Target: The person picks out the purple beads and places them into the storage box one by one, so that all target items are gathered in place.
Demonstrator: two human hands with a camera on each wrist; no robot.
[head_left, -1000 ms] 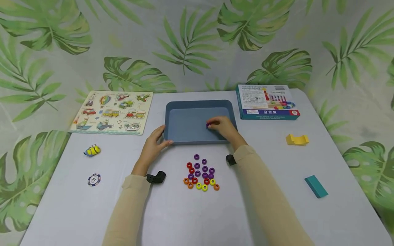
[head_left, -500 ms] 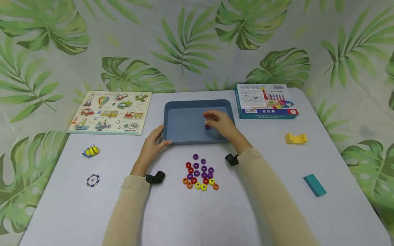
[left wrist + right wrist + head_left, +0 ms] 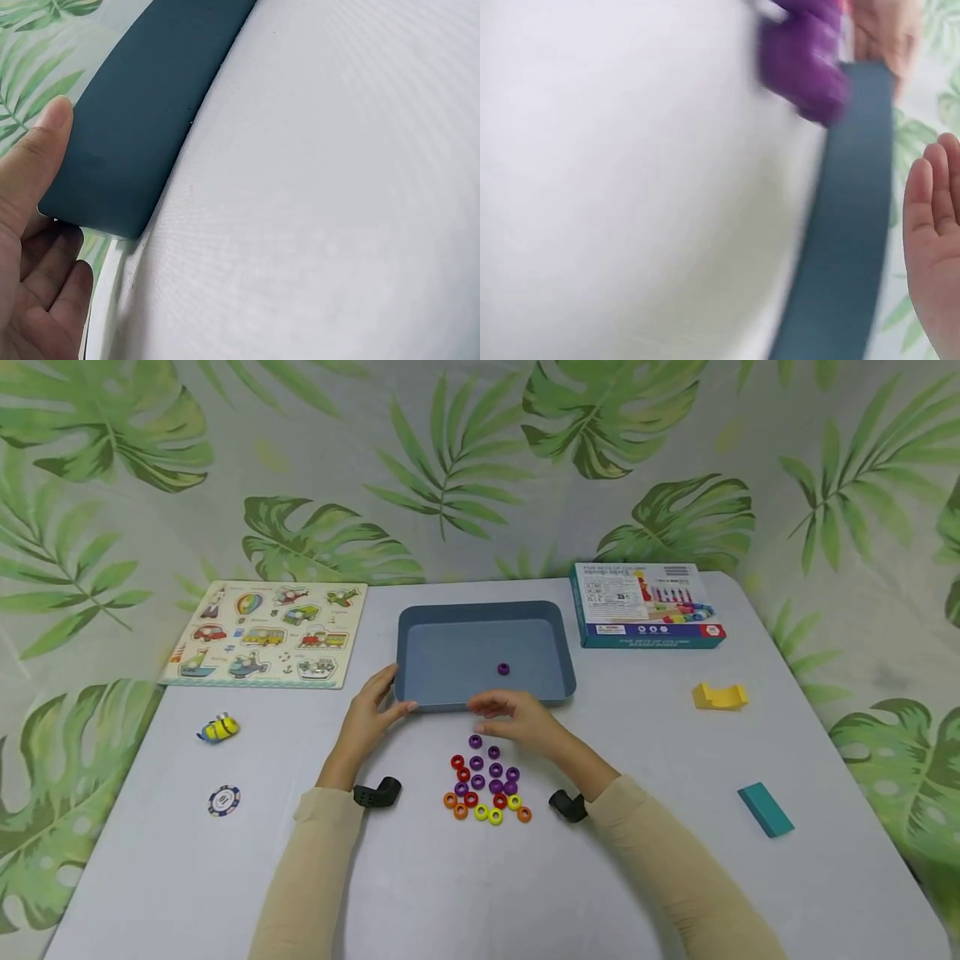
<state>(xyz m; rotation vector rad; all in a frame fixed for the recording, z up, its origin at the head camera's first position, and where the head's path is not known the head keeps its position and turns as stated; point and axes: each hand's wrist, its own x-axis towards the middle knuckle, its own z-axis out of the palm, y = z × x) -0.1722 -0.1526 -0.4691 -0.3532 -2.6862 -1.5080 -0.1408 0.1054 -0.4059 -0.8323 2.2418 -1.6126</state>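
Observation:
A blue-grey tray [image 3: 480, 703] lies at the middle back of the table, with one purple bead [image 3: 503, 669] inside it. My left hand [image 3: 366, 718] holds the tray's near left corner, thumb against the front wall and fingers round the left side. In the left wrist view, the thumb sits at the tray wall's [image 3: 127, 127] edge. My right hand [image 3: 517, 720] hovers over the tray's front edge with nothing in it, its fingertips near the closest purple bead [image 3: 476, 742]. Several purple, red [image 3: 471, 799], orange [image 3: 461, 812] and yellow beads [image 3: 495, 817] lie loosely in front of the tray.
At the back left lies a picture puzzle board [image 3: 266, 635]. A boxed bead set [image 3: 648, 607] stands back right. Yellow [image 3: 720, 697] and teal blocks [image 3: 765, 810] lie on the right, a bee-striped toy [image 3: 218, 728] and a poker chip [image 3: 224, 801] on the left.
My right hand has let go of a purple bead inside the tray and moved back toward the loose beads. My left hand stays at the tray's corner.

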